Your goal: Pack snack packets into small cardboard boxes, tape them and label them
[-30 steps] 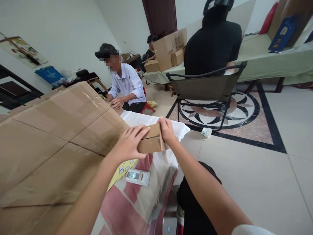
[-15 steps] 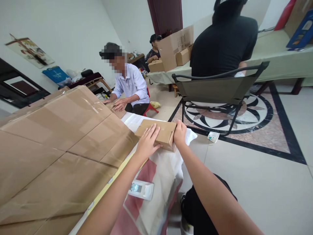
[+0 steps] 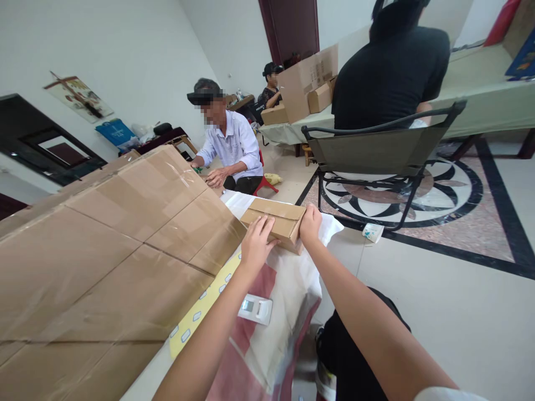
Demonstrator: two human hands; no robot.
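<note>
A small brown cardboard box (image 3: pixel 271 210) rests on the cloth-covered surface (image 3: pixel 288 278) ahead of me, its top flap edge showing as a slit across the upper face. My left hand (image 3: pixel 258 240) lies on its near left side, fingers over the top edge and thumb along the front. My right hand (image 3: pixel 310 225) grips the box's right end, with some of its fingers hidden behind the corner. Below my left hand, a white device (image 3: pixel 256 309) with a small grey-blue window lies on the cloth.
A big taped block of cardboard boxes (image 3: pixel 125 239) stands on the left. Beyond the cloth, a person in a light shirt (image 3: pixel 236 139) sits working. A folding chair (image 3: pixel 376 150) holds a person in black (image 3: pixel 376 78). A paper cup (image 3: pixel 373 233) lies on the floor.
The box has turned in my hands, so a face with a flap slit now shows on top. Both hands stay on it. My view has shifted, and the scene sits farther right.
</note>
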